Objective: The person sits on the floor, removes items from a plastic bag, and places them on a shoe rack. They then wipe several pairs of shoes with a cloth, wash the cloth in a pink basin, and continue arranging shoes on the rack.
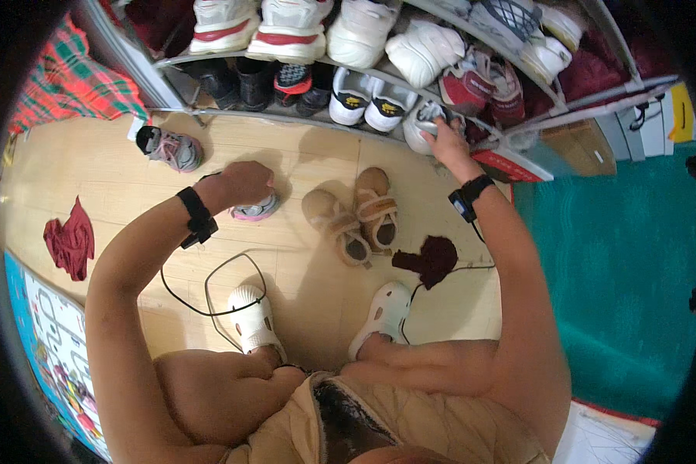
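On the lower rack tier, my right hand (449,145) reaches into the opening of a white shoe (416,129), its fingers at the collar. My left hand (245,184) is curled over a grey sneaker with a pink sole (257,209) on the floor; how its fingers meet the shoe is hidden. A matching grey and pink sneaker (177,149) sits farther left. Between my hands stands a pair of tan strap shoes (348,223) with fleecy trim. White Nike sneakers (351,101) are left of the shoe at my right hand.
A metal shoe rack (301,119) full of shoes spans the far side. Dark red cloths (72,239) (432,260) lie on the floor. A black cable (209,314) loops by my white clogs (254,319). A green mat (609,261) lies right, a red plaid cloth (78,87) far left.
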Motion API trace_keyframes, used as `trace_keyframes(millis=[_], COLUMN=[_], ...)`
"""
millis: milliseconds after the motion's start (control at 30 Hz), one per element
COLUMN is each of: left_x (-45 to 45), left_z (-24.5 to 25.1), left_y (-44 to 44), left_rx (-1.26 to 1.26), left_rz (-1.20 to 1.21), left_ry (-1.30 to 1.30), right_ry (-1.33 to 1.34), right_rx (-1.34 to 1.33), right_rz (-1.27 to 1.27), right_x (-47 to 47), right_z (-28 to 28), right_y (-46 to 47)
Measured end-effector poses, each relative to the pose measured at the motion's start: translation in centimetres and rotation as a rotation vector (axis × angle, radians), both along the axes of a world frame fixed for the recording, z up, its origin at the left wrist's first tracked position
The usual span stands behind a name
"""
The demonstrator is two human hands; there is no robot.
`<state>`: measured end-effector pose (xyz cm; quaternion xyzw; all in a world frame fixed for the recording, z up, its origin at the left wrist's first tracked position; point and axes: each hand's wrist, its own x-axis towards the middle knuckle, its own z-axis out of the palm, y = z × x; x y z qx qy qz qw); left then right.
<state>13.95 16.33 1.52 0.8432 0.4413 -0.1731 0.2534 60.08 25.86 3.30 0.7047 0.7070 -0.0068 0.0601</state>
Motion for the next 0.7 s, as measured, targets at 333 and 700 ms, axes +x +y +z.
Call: trace_keyframes(millis=[333,700], left_x=[9.2,9.7], left_z=[4.2,1.3], left_y=[6.0,11.6], left_rx=[0.437,0.652], left_rz=[0.152,0.168], left_ry=[-0.626,-0.745], right_ry=[0.544,0.701], right_rx=[0.248,0.225], right_rz=[0.471,0.337], right_x=[-11.3,-7.5], right_z=[4.2,3.6], right_y=[-4.0,-7.5])
